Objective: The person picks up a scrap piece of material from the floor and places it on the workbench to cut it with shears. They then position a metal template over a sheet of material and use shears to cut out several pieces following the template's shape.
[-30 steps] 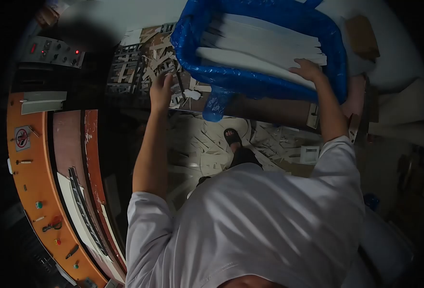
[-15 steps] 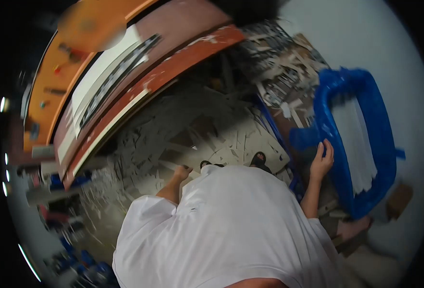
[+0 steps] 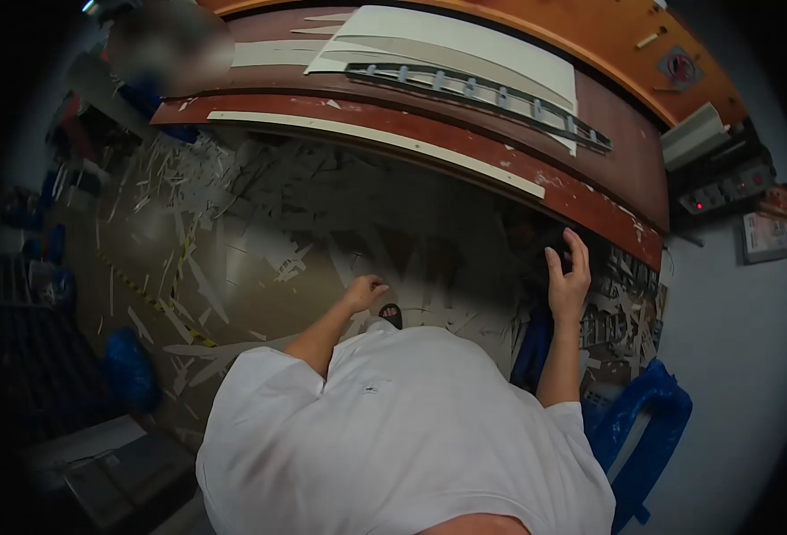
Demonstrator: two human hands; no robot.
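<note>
My right hand is raised just short of the workbench's red front edge, fingers apart and nothing in them. Lower down, my left hand hangs over the littered floor with its fingers loosely bent; I see nothing held in it. On the workbench lies a large white sheet. A long dark ladder-like frame with grey crosspieces rests partly over the sheet's near side. Along the front edge runs a narrow cream strip.
Pale offcuts litter the floor, which has yellow-black tape. To the right are a blue plastic-lined container, stacked scraps and a socket panel with a red light. An orange backboard stands behind the workbench.
My view has turned, bringing the workbench across the front and the blue-lined container to the lower right. My right hand has left the container's side and now stands near the workbench edge.
</note>
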